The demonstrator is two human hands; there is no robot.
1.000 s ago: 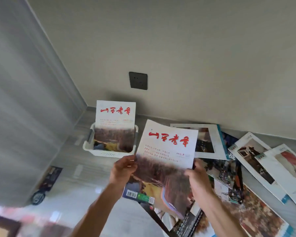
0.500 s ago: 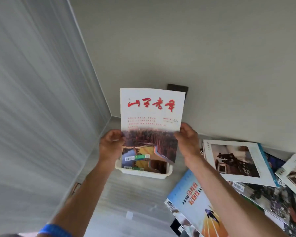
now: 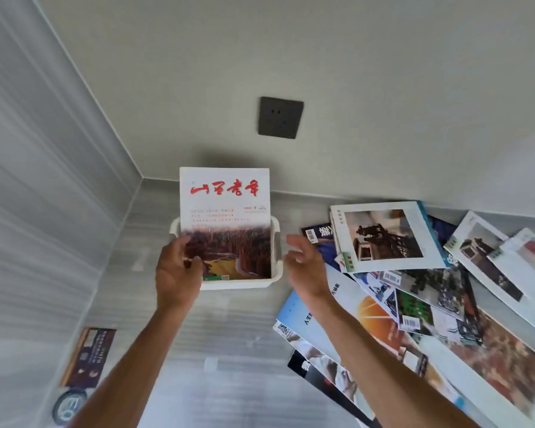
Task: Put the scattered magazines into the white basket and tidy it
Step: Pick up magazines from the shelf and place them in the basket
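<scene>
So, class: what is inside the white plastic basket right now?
A magazine with red calligraphy on a white cover stands upright in the white plastic basket, the left hand touching it. Whatever is behind that cover is hidden.

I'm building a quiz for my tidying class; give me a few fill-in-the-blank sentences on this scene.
1. The magazine with red lettering stands upright in the white ____.
2. The ____ hand holds that magazine's lower edge.
3. The right hand is open and holds ____.
4. The dark wall socket sits ____ the white basket.

Missing words: basket; left; nothing; above
</scene>
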